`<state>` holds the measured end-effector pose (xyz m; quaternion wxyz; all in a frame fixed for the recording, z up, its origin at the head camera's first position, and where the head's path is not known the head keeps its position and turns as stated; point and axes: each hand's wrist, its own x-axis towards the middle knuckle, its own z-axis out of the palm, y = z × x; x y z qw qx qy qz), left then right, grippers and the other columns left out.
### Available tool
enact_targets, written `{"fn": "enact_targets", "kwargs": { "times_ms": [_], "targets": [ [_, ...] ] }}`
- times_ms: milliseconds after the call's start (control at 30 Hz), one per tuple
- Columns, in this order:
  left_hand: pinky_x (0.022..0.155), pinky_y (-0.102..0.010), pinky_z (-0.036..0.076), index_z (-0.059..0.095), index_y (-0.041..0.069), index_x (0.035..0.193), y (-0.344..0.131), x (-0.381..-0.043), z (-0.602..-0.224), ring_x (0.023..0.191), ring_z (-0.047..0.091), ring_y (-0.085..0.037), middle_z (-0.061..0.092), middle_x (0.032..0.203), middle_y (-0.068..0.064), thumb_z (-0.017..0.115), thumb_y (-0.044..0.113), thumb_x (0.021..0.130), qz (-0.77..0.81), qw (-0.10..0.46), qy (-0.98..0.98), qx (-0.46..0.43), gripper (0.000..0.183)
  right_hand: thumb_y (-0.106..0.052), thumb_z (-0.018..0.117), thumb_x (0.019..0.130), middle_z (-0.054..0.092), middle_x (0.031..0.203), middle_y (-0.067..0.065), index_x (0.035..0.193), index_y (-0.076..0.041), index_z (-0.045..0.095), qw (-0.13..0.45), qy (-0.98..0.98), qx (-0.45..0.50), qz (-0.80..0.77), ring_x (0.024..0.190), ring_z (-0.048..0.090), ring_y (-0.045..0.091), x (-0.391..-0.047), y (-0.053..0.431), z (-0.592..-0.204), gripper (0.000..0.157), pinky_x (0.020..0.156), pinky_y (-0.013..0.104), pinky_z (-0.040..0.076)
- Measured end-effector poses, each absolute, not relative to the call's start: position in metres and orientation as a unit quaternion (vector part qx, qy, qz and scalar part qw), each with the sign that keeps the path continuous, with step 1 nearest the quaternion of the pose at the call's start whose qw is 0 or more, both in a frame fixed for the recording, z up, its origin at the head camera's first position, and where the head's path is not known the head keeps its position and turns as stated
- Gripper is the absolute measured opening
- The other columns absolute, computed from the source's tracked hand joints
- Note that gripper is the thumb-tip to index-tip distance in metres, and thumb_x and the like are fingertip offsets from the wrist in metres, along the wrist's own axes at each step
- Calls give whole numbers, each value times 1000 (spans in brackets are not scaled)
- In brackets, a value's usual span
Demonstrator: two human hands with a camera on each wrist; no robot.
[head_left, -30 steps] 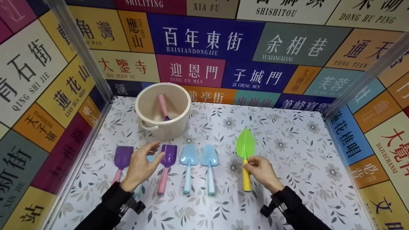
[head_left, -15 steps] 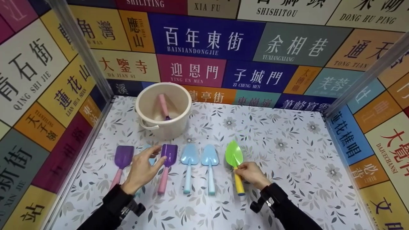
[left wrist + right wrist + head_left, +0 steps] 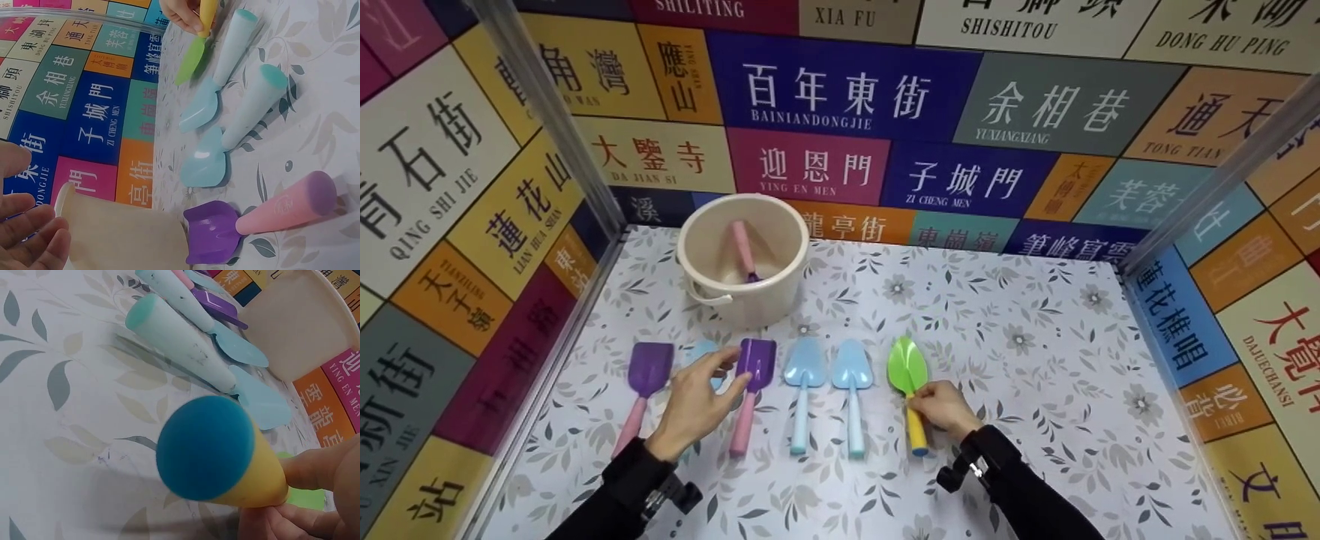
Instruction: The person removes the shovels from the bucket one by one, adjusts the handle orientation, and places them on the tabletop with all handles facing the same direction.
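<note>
My right hand [image 3: 949, 407] pinches the yellow handle of a toy shovel with a green leaf-shaped blade [image 3: 907, 364]; in the right wrist view the blue end of that handle [image 3: 205, 447] faces the camera. To its left lie two light blue toy shovels [image 3: 853, 365] [image 3: 805, 365], side by side. My left hand [image 3: 694, 409] holds nothing, its fingers loosely bent and apart above the table. It hovers between two purple-bladed shovels with pink handles [image 3: 757, 364] [image 3: 649, 367] and partly hides another light blue shovel [image 3: 703, 351].
A cream bucket [image 3: 780, 296] stands behind the row at the back left, with a pink-handled tool [image 3: 742, 244] inside it. Sign-covered walls [image 3: 840, 90] enclose the flower-patterned tabletop [image 3: 1035, 390] at the back and both sides.
My right hand has brought the green-bladed shovel to the left and nearer the front, beside the light blue ones. The left hand has barely moved.
</note>
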<state>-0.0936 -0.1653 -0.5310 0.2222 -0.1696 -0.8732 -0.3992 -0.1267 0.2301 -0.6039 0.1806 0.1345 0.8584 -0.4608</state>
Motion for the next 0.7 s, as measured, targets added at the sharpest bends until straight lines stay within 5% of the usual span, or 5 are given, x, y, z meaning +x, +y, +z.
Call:
{"fn": "enact_targets", "kwargs": {
  "times_ms": [700],
  "targets": [
    [76, -42, 65, 71, -7, 119, -159, -92, -534, 83, 74, -29, 77, 98, -15, 83, 3, 86, -406, 217, -870, -178, 36, -19, 78, 91, 70, 90, 8, 102, 0, 73, 172, 879, 131, -426, 76, 63, 16, -132, 234, -602, 22, 61, 29, 55]
  ]
}}
